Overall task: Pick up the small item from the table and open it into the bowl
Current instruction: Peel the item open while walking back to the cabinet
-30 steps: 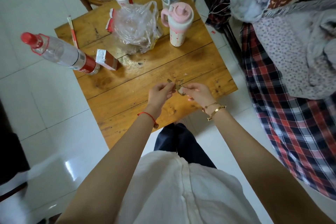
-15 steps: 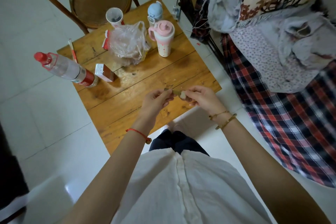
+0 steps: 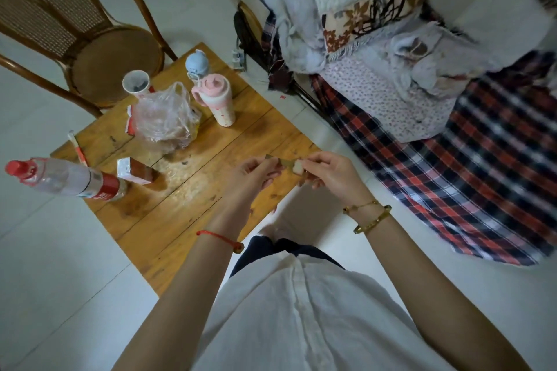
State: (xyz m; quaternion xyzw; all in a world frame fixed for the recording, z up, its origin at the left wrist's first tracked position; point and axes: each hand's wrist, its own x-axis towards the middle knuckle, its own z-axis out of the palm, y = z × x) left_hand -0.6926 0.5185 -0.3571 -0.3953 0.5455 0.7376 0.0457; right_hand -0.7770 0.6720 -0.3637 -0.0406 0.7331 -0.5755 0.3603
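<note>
Item [image 3: 297, 166] pale, small, its olive wrapper [image 3: 283, 162] peeled back

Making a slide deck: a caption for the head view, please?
Both hands, left hand and right hand, peel a small wrapped item over the wooden table.

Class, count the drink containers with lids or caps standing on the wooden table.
3. A clear bottle with a red cap stands at the table's left edge; a pink tumbler stands near the far edge; a blue flask stands just behind it. None seems hidden.
</note>
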